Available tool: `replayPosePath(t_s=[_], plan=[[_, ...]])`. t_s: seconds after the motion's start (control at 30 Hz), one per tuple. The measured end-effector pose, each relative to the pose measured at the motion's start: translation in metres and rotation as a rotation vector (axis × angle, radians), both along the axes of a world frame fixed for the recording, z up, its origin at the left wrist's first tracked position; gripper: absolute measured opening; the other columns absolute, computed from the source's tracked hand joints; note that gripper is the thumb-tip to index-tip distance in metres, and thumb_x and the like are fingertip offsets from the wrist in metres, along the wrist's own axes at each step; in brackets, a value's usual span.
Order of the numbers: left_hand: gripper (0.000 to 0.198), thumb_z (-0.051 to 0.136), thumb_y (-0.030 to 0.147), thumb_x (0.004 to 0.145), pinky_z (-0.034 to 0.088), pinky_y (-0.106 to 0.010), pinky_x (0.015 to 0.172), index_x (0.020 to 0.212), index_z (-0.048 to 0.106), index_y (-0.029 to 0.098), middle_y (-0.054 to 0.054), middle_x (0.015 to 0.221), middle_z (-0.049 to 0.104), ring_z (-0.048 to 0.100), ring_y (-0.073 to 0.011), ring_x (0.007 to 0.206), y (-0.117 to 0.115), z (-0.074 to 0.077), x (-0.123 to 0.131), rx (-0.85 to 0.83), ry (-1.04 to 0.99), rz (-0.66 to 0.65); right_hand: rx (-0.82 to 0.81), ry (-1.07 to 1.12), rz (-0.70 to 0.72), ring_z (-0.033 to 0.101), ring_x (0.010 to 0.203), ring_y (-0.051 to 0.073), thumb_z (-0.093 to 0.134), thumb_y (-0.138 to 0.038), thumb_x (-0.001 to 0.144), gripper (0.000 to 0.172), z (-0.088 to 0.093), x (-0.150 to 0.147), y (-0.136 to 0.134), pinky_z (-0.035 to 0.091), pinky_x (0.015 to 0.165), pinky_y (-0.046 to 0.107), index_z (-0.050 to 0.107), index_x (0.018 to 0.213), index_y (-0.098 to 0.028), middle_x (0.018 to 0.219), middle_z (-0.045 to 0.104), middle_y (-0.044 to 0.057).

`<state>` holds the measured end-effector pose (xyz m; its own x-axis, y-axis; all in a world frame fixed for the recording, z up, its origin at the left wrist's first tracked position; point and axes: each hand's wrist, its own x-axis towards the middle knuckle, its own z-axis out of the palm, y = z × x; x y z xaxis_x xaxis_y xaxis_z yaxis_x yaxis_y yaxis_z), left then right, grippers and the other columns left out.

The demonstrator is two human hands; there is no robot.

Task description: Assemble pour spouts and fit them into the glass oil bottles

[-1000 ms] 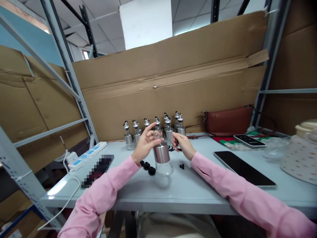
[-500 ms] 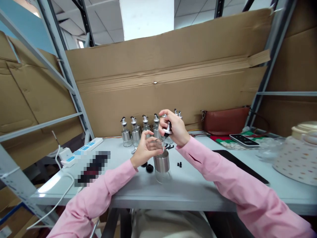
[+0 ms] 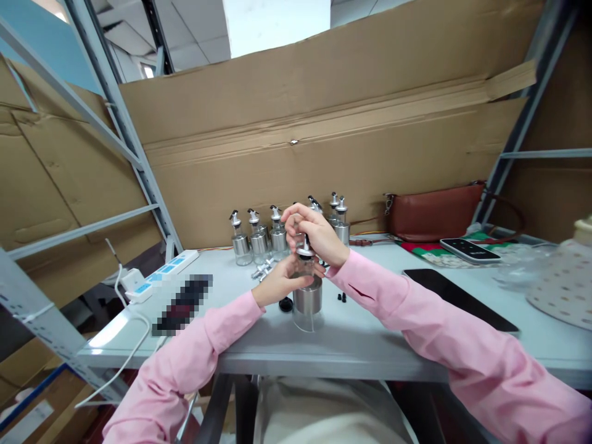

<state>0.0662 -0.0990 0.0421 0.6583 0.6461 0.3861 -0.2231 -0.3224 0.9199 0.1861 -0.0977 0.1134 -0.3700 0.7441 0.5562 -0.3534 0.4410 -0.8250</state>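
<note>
A glass bottle with a metal band (image 3: 308, 298) stands upright near the table's front edge. My left hand (image 3: 287, 279) is closed around its upper glass part. Above it, my right hand (image 3: 318, 231) grips a metal pour spout (image 3: 305, 248) with a black top, which sits at the bottle's mouth. Whether the spout is fully seated I cannot tell. Beside the bottle lies a round black cap (image 3: 285, 304), and small black pieces (image 3: 341, 297) are to its right. Metal spout parts (image 3: 263, 269) lie behind my left hand.
Several bottles with spouts (image 3: 241, 243) line the back by the cardboard (image 3: 296, 166). To the left are a power strip (image 3: 161, 275) and a pixelated dark object (image 3: 182, 305). On the right lie a black tablet (image 3: 457, 299), a phone-like device (image 3: 469, 251) and a brown bag (image 3: 435, 213).
My right hand has brought the spout down from above onto the bottle's mouth. My left hand has stayed on the bottle's neck. The camera view has shifted slightly.
</note>
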Motion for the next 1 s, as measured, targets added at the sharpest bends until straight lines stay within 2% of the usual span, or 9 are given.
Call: replayPosePath(t_s=[0.13, 0.27, 0.37, 0.6, 0.73, 0.87, 1.0], plan=[[0.036, 0.066, 0.032, 0.073, 0.042, -0.035, 0.082, 0.099, 0.046, 0.017, -0.006, 0.089, 0.059, 0.057, -0.018, 0.088, -0.003, -0.002, 0.002, 0.112, -0.015, -0.016, 0.146, -0.118, 0.046, 0.039, 0.039, 0.005, 0.035, -0.007, 0.055, 0.023, 0.003, 0.002, 0.007, 0.035, 0.041, 0.018, 0.053, 0.067, -0.015, 0.048, 0.039, -0.007], [0.055, 0.061, 0.032, 0.078, 0.041, -0.035, 0.083, 0.122, 0.029, 0.022, -0.004, 0.091, 0.057, 0.055, -0.0166, 0.088, -0.005, -0.004, 0.003, 0.162, -0.027, -0.041, 0.214, -0.233, 0.03, 0.033, 0.038, 0.005, 0.035, -0.008, 0.053, 0.016, 0.005, 0.003, 0.011, 0.028, 0.04, 0.018, 0.05, 0.052, -0.014, 0.042, 0.035, -0.006], [0.065, 0.06, 0.034, 0.078, 0.041, -0.035, 0.083, 0.128, 0.019, 0.023, -0.004, 0.091, 0.056, 0.055, -0.0162, 0.087, -0.006, -0.005, 0.003, 0.15, -0.02, -0.049, 0.25, -0.278, -0.014, 0.031, 0.038, 0.005, 0.034, -0.009, 0.052, 0.015, 0.005, 0.003, 0.012, 0.025, 0.04, 0.019, 0.046, 0.047, -0.015, 0.04, 0.036, -0.005], [0.06, 0.062, 0.034, 0.078, 0.041, -0.034, 0.081, 0.125, 0.027, 0.021, -0.004, 0.089, 0.056, 0.055, -0.0162, 0.087, -0.006, -0.007, 0.005, 0.129, -0.033, -0.036, 0.284, -0.358, -0.088, 0.03, 0.04, 0.007, 0.034, -0.012, 0.053, 0.012, 0.004, 0.006, 0.007, 0.022, 0.041, 0.021, 0.043, 0.048, -0.017, 0.041, 0.034, -0.005], [0.06, 0.06, 0.031, 0.079, 0.041, -0.034, 0.082, 0.126, 0.025, 0.021, -0.004, 0.09, 0.056, 0.054, -0.0159, 0.087, -0.007, -0.007, 0.005, 0.144, -0.04, -0.066, 0.373, -0.38, -0.099, 0.029, 0.043, 0.007, 0.033, -0.013, 0.055, 0.011, 0.003, 0.007, 0.001, 0.023, 0.045, 0.021, 0.041, 0.048, -0.018, 0.044, 0.035, -0.004], [0.07, 0.062, 0.031, 0.078, 0.042, -0.035, 0.082, 0.131, 0.018, 0.021, -0.004, 0.09, 0.055, 0.055, -0.0162, 0.086, -0.008, -0.005, 0.006, 0.143, -0.023, -0.082, 0.388, -0.386, -0.135, 0.03, 0.045, 0.008, 0.032, -0.013, 0.055, 0.011, 0.001, 0.007, -0.004, 0.024, 0.048, 0.022, 0.039, 0.049, -0.018, 0.045, 0.035, -0.004], [0.066, 0.062, 0.032, 0.078, 0.042, -0.036, 0.084, 0.13, 0.024, 0.02, -0.004, 0.09, 0.055, 0.055, -0.0161, 0.085, -0.01, -0.006, 0.008, 0.143, -0.042, -0.053, 0.403, -0.404, -0.162, 0.03, 0.047, 0.009, 0.032, -0.013, 0.056, 0.009, -0.001, 0.007, -0.006, 0.025, 0.05, 0.022, 0.036, 0.049, -0.019, 0.047, 0.034, -0.004]])
